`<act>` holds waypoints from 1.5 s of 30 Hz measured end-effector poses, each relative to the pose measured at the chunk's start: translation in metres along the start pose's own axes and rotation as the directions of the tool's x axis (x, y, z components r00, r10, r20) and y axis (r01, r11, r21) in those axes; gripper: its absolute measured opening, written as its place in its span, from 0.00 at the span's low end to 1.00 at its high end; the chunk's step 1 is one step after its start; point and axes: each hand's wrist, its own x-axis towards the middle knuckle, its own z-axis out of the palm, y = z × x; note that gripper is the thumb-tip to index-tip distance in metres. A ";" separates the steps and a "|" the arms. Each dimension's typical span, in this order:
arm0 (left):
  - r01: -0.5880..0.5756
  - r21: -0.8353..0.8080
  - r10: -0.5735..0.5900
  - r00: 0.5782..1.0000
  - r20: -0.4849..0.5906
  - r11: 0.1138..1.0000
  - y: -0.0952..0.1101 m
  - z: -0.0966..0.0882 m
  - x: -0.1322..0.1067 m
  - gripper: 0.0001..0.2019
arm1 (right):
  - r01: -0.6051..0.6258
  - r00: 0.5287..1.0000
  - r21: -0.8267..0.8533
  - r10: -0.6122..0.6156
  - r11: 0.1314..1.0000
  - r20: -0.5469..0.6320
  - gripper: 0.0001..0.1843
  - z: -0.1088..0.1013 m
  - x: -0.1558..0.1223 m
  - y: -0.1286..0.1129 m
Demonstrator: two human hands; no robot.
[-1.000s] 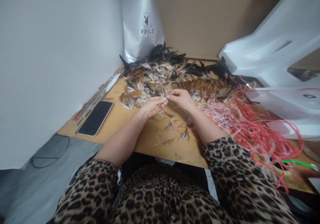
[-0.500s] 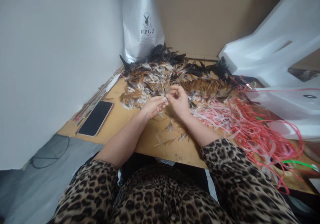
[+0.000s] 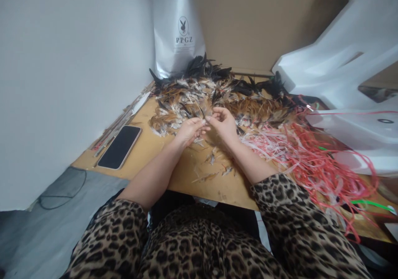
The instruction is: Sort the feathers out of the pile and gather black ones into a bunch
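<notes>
My left hand (image 3: pixel 192 130) and my right hand (image 3: pixel 223 121) meet over the middle of the table, fingertips almost touching. Between thumb and fingers my left hand pinches the base of a thin dark feather (image 3: pixel 200 110), which points up and away from me. The thumb and forefinger of my right hand close on the same feather, just beside the left thumb. Behind both hands spreads a heap of brown, white and black feathers (image 3: pixel 258 105). Small loose feathers (image 3: pixel 212 158) lie on the table below my hands.
A phone (image 3: pixel 120 147) lies at the left, beside thin sticks (image 3: pixel 112 132) along the wall. Tangled red and pink ribbons (image 3: pixel 314 158) cover the right side. A silvery bag (image 3: pixel 178 30) stands behind the feathers; white plastic sheeting (image 3: pixel 326 59) hangs at the right.
My right hand's fingers have shifted slightly at the feather, and its shaft shows a little more clearly now. Both hands otherwise keep their place.
</notes>
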 end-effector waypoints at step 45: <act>0.121 -0.094 -0.121 0.993 0.004 0.988 0.002 -0.005 0.002 0.09 | 0.473 0.874 -0.628 -0.236 0.618 0.425 0.11 -0.017 0.004 -0.009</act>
